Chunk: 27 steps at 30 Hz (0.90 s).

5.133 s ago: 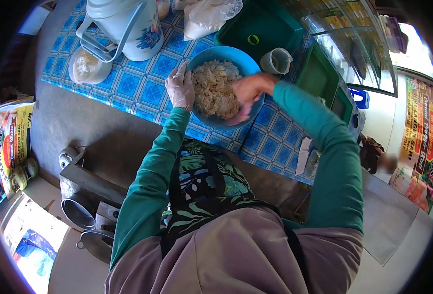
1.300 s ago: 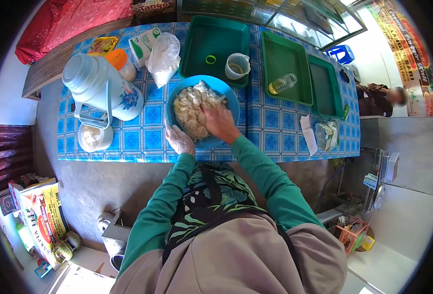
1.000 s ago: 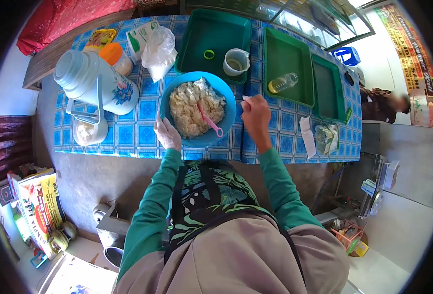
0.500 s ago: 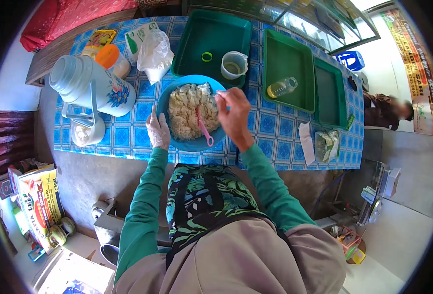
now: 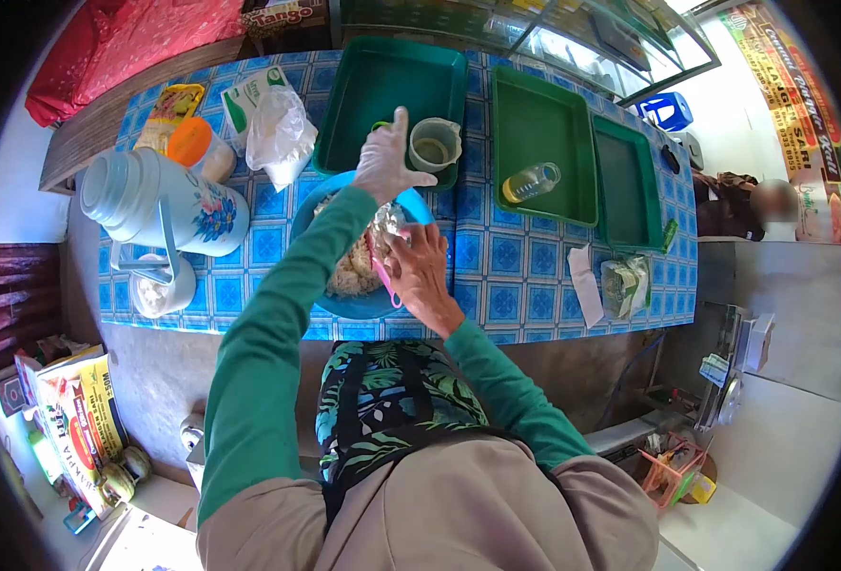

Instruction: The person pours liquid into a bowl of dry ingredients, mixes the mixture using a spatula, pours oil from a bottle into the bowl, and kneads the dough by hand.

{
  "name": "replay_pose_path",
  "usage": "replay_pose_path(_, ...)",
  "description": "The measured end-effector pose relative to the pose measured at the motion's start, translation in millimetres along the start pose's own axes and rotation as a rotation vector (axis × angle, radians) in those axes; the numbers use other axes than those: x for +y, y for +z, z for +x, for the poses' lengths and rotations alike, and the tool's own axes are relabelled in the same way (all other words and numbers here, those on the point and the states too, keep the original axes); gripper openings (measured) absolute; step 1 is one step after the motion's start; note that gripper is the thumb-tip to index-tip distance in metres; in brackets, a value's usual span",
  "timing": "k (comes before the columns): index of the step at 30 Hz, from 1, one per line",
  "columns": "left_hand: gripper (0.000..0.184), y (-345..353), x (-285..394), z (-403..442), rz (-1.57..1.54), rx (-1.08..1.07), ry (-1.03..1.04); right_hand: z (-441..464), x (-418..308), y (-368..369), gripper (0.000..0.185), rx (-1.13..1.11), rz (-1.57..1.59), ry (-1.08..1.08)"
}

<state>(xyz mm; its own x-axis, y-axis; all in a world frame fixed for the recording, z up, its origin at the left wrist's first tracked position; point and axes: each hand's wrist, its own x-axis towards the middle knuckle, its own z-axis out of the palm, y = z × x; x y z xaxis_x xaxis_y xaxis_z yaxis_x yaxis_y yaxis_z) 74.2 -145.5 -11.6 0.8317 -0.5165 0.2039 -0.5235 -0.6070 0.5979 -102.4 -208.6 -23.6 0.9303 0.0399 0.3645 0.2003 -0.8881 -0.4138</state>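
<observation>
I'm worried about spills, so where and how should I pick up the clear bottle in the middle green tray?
I'd grip the bottle around mid-body, from above, thumb and fingers across its narrow width. It lies on its side, and the raised rim of the tray would likely hinder a low sideways reach. I can't tell whether it's capped.

Fisheye distortion bends the edges into black corners, while bright daylight glares at the lower left and shadow darkens the floor (image 5: 159, 381).

Blue-checked table (image 5: 501, 303): blue bowl (image 5: 356, 306), thermos (image 5: 178, 207), white bag (image 5: 281, 143), three green trays (image 5: 542, 124), paper strip (image 5: 586, 285).
</observation>
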Motion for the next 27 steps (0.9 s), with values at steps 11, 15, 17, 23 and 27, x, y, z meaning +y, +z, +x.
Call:
replay_pose_path(11,0.129,46.6,24.0,40.0,0.314,0.009,0.127,-17.2,3.4,0.1,0.041,0.083,0.119,0.189)
replay_pose_path(15,0.127,42.4,23.6,44.2,0.336,-0.076,0.104,-16.9,8.3,2.3,0.036,0.112,0.158,0.189)
replay_pose_path(17,0.127,38.5,23.8,45.9,0.310,-0.070,0.064,-15.6,8.7,3.0,0.033,0.115,0.172,0.195)
replay_pose_path(23,0.125,2.3,29.3,40.2,0.180,0.062,0.088,-14.1,18.1,1.9,0.026,0.175,0.268,0.266)
replay_pose_path(27,0.125,-53.3,39.6,11.6,0.049,0.106,0.257,-3.7,24.4,-8.3,0.038,0.242,0.971,0.668)
